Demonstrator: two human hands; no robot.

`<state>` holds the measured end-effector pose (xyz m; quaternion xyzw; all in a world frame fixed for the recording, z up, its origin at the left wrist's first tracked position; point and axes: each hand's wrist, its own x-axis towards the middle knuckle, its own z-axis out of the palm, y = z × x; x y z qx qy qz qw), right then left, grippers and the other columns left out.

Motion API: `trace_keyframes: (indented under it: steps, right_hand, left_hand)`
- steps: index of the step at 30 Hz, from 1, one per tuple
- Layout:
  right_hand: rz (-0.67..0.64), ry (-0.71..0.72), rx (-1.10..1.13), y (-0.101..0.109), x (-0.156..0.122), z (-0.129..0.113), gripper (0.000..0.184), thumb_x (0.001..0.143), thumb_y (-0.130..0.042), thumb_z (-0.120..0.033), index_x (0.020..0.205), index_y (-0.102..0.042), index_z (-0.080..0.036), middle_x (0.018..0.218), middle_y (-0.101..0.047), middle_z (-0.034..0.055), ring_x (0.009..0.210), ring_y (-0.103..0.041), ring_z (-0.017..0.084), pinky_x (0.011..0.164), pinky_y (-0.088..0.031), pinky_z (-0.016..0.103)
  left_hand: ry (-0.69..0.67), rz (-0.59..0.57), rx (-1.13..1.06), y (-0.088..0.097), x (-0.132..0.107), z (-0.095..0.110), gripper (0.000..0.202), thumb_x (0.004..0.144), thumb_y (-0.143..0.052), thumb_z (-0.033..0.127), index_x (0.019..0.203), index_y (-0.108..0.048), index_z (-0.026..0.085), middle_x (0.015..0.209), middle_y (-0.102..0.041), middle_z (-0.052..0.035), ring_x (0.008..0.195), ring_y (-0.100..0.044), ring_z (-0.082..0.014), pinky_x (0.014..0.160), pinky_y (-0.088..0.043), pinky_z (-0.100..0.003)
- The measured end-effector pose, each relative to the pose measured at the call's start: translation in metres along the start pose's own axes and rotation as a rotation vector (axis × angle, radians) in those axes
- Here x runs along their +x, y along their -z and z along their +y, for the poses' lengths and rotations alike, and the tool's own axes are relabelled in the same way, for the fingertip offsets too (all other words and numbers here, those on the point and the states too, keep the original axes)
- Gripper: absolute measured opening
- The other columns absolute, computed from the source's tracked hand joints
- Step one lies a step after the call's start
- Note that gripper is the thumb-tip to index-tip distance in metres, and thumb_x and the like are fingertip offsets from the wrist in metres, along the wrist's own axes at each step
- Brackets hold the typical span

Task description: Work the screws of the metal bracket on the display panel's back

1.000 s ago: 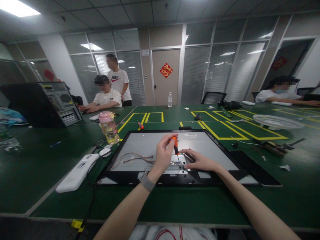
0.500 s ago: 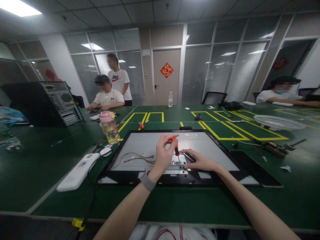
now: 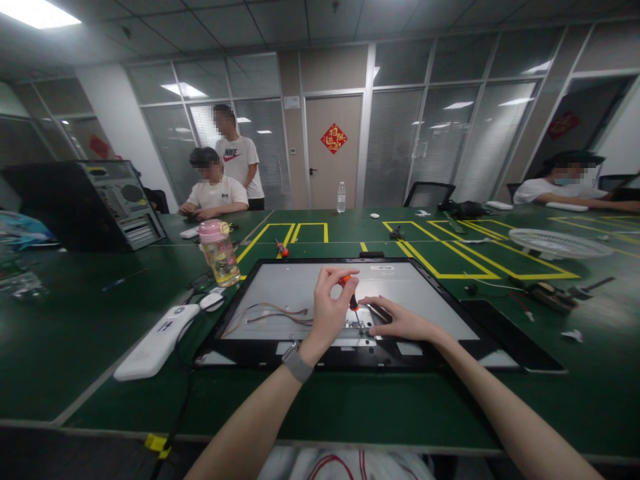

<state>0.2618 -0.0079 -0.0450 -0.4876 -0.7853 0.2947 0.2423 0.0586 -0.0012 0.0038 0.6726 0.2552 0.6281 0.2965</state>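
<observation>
A monitor panel lies back-side up on the green table, black frame around a grey metal plate. My left hand pinches an orange-handled screwdriver, held upright with its tip on a small metal board near the panel's lower middle. My right hand lies flat beside it, fingers stretched out on the plate and steadying the board. Thin coloured wires run across the plate to the left of my hands. A grey watch band sits on my left wrist.
A white power strip and a pink-lidded bottle stand left of the panel. A computer case is far left, a white fan grille at the right. Other people sit or stand at the far table edges.
My left hand's fingers have shifted round the screwdriver handle, which tilts slightly. My right hand has stayed in place. The seated person at the back has drawn their arms in.
</observation>
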Motion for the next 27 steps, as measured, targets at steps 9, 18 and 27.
trace_keyframes:
  steps: [9,18,27]
  right_hand:
    - [0.007,0.005,-0.016,-0.0001,-0.0002,0.0003,0.067,0.072,-0.067,-0.052,0.131,-0.048,-0.025,0.131,-0.052,0.0073,0.124,-0.044,0.029,0.108,-0.031,0.044]
    - [-0.002,-0.006,0.000,0.0006,-0.0010,-0.0006,0.069,0.071,-0.067,-0.052,0.131,-0.047,-0.025,0.134,-0.050,0.0072,0.127,-0.042,0.030,0.109,-0.029,0.044]
    - [-0.010,-0.025,-0.017,0.0003,-0.0016,-0.0016,0.067,0.072,-0.068,-0.048,0.131,-0.046,-0.023,0.135,-0.049,0.0084,0.127,-0.042,0.027,0.109,-0.030,0.042]
  left_hand:
    - [-0.045,-0.024,0.024,-0.0005,-0.0005,0.0002,0.019,0.085,-0.056,0.024,0.100,-0.068,0.021,0.085,-0.055,-0.0024,0.080,-0.054,-0.0141,0.078,-0.043,-0.027]
    - [-0.028,-0.068,0.004,-0.0001,-0.0008,0.0012,0.025,0.089,-0.050,0.023,0.109,-0.065,0.021,0.093,-0.056,-0.0041,0.085,-0.054,-0.0143,0.079,-0.043,-0.026]
    - [-0.005,-0.099,-0.031,0.0015,0.0019,0.0010,0.029,0.092,-0.042,0.021,0.112,-0.062,0.021,0.104,-0.058,-0.0052,0.098,-0.054,-0.0155,0.085,-0.042,-0.027]
